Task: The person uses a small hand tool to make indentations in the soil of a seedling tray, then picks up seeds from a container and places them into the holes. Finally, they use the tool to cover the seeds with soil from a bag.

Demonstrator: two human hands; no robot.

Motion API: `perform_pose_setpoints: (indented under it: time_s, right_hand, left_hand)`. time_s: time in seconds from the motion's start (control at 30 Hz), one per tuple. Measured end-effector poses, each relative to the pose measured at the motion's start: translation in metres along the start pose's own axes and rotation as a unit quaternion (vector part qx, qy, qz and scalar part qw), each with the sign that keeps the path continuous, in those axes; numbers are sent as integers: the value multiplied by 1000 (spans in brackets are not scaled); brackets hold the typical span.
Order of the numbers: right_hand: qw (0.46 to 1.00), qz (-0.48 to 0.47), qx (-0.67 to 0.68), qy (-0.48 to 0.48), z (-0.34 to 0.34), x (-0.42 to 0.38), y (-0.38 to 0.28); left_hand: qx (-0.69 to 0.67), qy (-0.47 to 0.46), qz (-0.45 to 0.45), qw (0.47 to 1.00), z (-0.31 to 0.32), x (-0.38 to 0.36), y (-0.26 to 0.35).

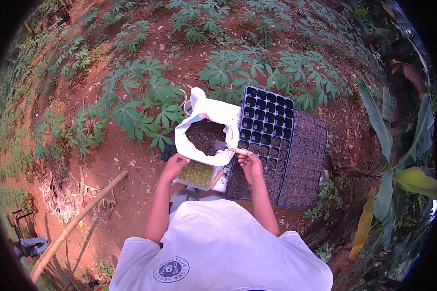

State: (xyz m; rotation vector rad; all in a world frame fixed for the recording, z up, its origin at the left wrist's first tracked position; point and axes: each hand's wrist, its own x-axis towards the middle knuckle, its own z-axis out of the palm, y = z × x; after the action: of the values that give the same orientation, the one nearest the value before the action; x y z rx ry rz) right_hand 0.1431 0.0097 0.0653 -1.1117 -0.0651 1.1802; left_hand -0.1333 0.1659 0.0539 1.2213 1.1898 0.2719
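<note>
An open white sack [183, 140] holds dark soil [204, 135]. My right hand [250, 164] is closed on the wooden handle of a small trowel [221, 145], whose blade is over the soil at the sack's right side. My left hand [176, 165] has its fingers pressed together at the sack's lower left rim. Just below the sack sits a clear container [196, 174] of greenish-brown grains. To the right stands a black seedling tray [267, 116], with empty cells at the top and soil-filled cells lower down.
A second tray [306, 155], filled with soil, lies further right. Leafy plants [136, 109] grow beyond the sack. A long wooden pole [82, 218] slants at the left, and banana leaves [383, 194] hang at the right. Part of another person [33, 245] shows at lower left.
</note>
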Motion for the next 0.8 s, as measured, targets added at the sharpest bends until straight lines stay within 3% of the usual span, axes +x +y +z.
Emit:
perform_pose_setpoints:
  time_s: [0.17,0.27,0.33,0.57,0.67,0.8]
  right_hand:
    - [999,-23,48,-2,-33,-13,-31]
    - [997,-54,58,12,-61,-21,-53]
    - [996,-69,52,31,-83,-25,-67]
    - [985,-133,38,102,-147,-21,-97]
    - [981,-133,-16,139,-159,-17,-105]
    - [958,-158,-199,135,-149,-5,-112]
  left_hand:
    - [143,11,18,989,43,-26,-7]
    - [276,6,21,961,69,-30,-10]
    - [395,53,57,915,88,-31,-23]
    - [476,39,-54,877,128,-38,-21]
    - [480,51,-36,875,129,-36,-35]
    - [475,42,-37,878,129,-34,-38]
